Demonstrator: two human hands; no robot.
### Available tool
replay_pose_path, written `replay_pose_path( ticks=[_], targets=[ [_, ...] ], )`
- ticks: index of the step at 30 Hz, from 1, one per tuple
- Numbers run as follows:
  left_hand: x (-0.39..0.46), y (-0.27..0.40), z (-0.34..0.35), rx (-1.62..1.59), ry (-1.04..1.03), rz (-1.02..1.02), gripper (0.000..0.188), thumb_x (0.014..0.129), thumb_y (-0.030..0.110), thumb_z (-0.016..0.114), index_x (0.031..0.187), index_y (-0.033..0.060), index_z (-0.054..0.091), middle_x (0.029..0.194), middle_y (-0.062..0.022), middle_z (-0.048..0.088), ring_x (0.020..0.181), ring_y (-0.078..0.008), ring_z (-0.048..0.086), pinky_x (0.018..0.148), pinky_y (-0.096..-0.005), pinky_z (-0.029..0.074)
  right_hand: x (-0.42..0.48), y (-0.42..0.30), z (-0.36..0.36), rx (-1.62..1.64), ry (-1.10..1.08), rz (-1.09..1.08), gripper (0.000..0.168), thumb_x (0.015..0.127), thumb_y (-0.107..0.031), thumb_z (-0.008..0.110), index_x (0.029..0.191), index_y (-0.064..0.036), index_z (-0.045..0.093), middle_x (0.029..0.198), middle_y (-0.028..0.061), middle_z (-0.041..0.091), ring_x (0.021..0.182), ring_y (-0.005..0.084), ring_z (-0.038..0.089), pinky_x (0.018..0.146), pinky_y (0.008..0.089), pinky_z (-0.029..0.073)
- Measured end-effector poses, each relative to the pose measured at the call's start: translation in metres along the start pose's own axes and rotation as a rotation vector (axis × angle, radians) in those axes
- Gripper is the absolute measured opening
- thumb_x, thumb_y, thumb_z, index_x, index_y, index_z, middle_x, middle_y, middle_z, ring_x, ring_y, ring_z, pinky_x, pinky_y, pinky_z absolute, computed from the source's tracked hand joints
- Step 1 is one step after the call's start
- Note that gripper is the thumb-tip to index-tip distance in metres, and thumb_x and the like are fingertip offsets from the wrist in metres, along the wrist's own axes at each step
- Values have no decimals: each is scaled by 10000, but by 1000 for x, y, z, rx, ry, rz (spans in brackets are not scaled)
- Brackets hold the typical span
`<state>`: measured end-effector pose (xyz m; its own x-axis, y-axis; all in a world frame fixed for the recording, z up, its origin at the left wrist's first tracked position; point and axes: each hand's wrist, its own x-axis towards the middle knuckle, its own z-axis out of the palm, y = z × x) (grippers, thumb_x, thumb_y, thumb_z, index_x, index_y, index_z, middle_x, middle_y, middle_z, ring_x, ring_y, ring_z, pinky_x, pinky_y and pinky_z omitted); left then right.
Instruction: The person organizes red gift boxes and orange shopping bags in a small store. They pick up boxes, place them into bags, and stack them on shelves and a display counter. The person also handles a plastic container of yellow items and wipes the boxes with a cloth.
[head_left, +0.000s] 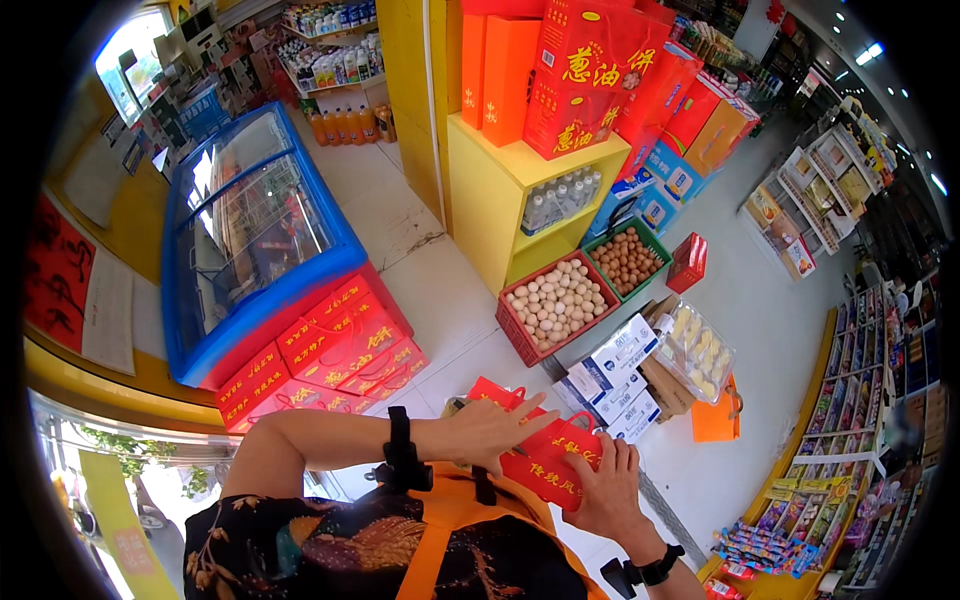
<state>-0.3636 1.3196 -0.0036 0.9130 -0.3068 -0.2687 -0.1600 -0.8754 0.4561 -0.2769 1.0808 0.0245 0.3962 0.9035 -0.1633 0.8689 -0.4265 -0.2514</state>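
Just in front of my body is a red cardboard gift box (551, 469) with a red cord handle (576, 421) and yellow printing. My left hand (499, 431) reaches across its top, palm down with the fingers apart. Part of the lid lies under that hand, so I cannot see all of it. My right hand (611, 480) grips the box's near right side, fingers curled over the edge. Close beyond the box are stacked white-and-blue cartons (611, 375).
Crates of pale eggs (555, 304) and brown eggs (626, 259) stand ahead, beside a yellow shelf unit (480, 202). A blue-rimmed chest freezer (262, 217) is to the left, with red gift boxes (337, 337) against it. An orange bag (715, 415) and snack racks (810, 465) are at right.
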Motion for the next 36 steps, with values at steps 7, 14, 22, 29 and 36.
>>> replay_pose_path(
  ticks=[7, 14, 22, 29, 36],
  targets=[
    [22, -3, -9, -5, 90, -52, 1317, 487, 370, 912, 1531, 206, 126, 1452, -300, 285, 857, -383, 676, 588, -402, 580, 53, 19, -9, -31, 57, -226, 752, 488, -286, 853, 1184, -185, 586, 1224, 218, 412, 1104, 388, 389, 981, 499, 291],
    [21, -55, -11, 8, 167, -79, 1186, 581, 517, 829, 1528, 284, 154, 1387, -293, 310, 736, -385, 659, 540, -410, 553, 114, 8, -30, -84, 71, -278, 734, 482, -228, 837, 1155, -154, 552, 1235, 239, 414, 1118, 401, 398, 991, 498, 302],
    [15, -128, -41, -18, 203, -5, 1093, 601, 459, 822, 1510, 297, 236, 1348, -275, 339, 677, -391, 632, 557, -427, 553, 183, -5, -37, -140, -46, -190, 752, 499, -244, 876, 1179, -183, 562, 1324, 235, 407, 1209, 396, 385, 1059, 508, 282],
    [60, -157, -70, 63, 173, -23, 1103, 573, 458, 834, 1503, 301, 263, 1362, -278, 330, 589, -346, 620, 510, -408, 538, 216, 27, -41, -144, 37, -100, 729, 508, -222, 885, 1164, -194, 569, 1339, 180, 403, 1240, 378, 364, 1085, 494, 271],
    [154, -163, -91, 189, 191, -23, 1092, 602, 447, 807, 1512, 267, 229, 1365, -361, 315, 611, -364, 639, 535, -403, 547, 224, 122, -21, -34, 234, 48, 916, 521, -277, 885, 1346, -246, 488, 1474, 168, 291, 1372, 380, 246, 1157, 522, 174]
  ],
)
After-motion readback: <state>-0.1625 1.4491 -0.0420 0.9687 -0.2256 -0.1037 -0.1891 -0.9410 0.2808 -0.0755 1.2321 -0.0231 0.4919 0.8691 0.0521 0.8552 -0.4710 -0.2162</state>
